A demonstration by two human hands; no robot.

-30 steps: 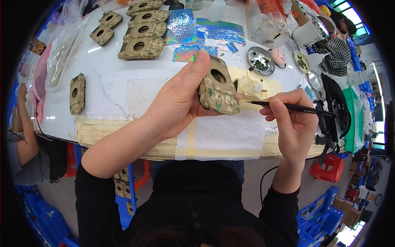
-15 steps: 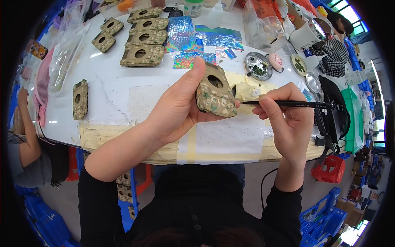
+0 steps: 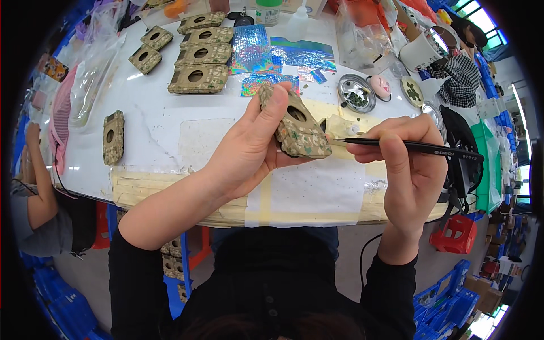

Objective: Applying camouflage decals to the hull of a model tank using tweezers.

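My left hand (image 3: 249, 141) grips a camouflage model tank hull (image 3: 309, 139), thumb along its near-left side and fingers beneath. A round hole opens in its top, and its lower right end points toward my right hand (image 3: 411, 164). That hand pinches slim black tweezers (image 3: 419, 147) between thumb and fingers. Their pale tip lies just off the hull's right end; whether it holds a tiny piece I cannot make out. Behind the tip is a small pale lump with a white cap (image 3: 343, 126). Small dark green bits fill a round metal dish (image 3: 371, 105) beyond my right hand.
Several similar hulls (image 3: 198, 79) stand at the back left, with one apart (image 3: 113, 137). Shiny holographic sheets (image 3: 249, 50) lie behind my hands. A white squeeze bottle (image 3: 296, 22), a pink round item (image 3: 380, 88) and a black bag (image 3: 462, 141) are farther out. Another person's arm (image 3: 39, 170) shows at left.
My right hand has drawn slightly right, and the tweezers' tip has come away from the hull. My left hand has turned the hull a little, tilting it more.
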